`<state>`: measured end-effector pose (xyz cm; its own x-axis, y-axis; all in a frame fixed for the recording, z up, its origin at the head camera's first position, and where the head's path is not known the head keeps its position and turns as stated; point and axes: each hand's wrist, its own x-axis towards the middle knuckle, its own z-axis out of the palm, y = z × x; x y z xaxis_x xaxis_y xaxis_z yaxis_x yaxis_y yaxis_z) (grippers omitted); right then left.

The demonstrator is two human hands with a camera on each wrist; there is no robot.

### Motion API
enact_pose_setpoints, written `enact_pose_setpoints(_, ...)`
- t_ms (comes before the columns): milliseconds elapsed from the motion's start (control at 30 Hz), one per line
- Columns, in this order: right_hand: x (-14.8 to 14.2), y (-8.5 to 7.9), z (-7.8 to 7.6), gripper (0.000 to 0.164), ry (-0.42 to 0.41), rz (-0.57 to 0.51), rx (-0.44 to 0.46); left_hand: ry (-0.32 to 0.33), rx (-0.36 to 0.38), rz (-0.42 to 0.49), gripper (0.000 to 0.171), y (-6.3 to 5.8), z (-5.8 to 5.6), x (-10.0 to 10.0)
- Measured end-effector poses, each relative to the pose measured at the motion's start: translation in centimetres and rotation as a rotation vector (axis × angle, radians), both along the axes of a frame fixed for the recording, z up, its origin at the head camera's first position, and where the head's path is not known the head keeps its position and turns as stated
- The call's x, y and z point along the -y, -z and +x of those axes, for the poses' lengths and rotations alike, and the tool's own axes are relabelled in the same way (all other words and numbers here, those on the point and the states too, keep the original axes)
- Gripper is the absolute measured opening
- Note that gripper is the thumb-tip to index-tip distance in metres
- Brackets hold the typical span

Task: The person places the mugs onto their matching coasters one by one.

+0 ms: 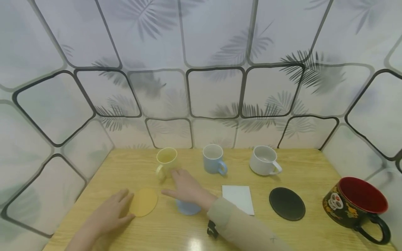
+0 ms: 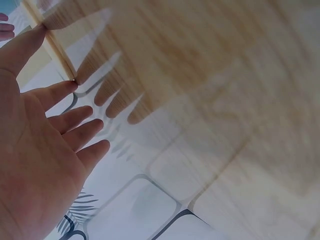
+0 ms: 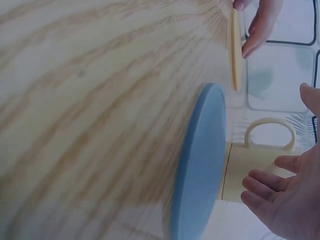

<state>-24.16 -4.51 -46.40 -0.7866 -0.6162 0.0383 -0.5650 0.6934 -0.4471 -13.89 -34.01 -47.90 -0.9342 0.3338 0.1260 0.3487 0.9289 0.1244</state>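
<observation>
My left hand (image 1: 110, 212) lies by a round yellow coaster (image 1: 144, 203), its thumb and index fingertip touching the near-left edge. In the left wrist view the fingers are spread, with the coaster's thin rim (image 2: 61, 57) at those two tips. My right hand (image 1: 186, 188) reaches over a round blue coaster (image 1: 188, 208), partly covering it. Its fingers extend to the right side of a pale yellow mug (image 1: 166, 156), thumb held apart. In the right wrist view, the fingers overlap the mug (image 3: 237, 170) and are not wrapped round it.
A blue mug (image 1: 212, 162) and a white mug (image 1: 263, 162) stand along the back. In front lie a white square coaster (image 1: 240, 198) and a round black coaster (image 1: 287, 204). A large black skull-patterned mug (image 1: 345, 205) stands at right. Patterned cloth (image 1: 213, 94) walls the table (image 1: 163, 237).
</observation>
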Motion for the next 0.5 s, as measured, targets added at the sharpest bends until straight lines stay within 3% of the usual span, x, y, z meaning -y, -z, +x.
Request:
enact_pose_setpoints(267,0.9,0.4,-0.3,0.078,-0.025,-0.021,-0.025,-0.011,0.013,-0.004,0.075,0.1,0.0,-0.2)
enact_pose_setpoints(500,1.6,0.3,-0.2,0.079,-0.056,-0.063,0.017,-0.013,0.027,0.001,0.075,-0.1,0.1,-0.4)
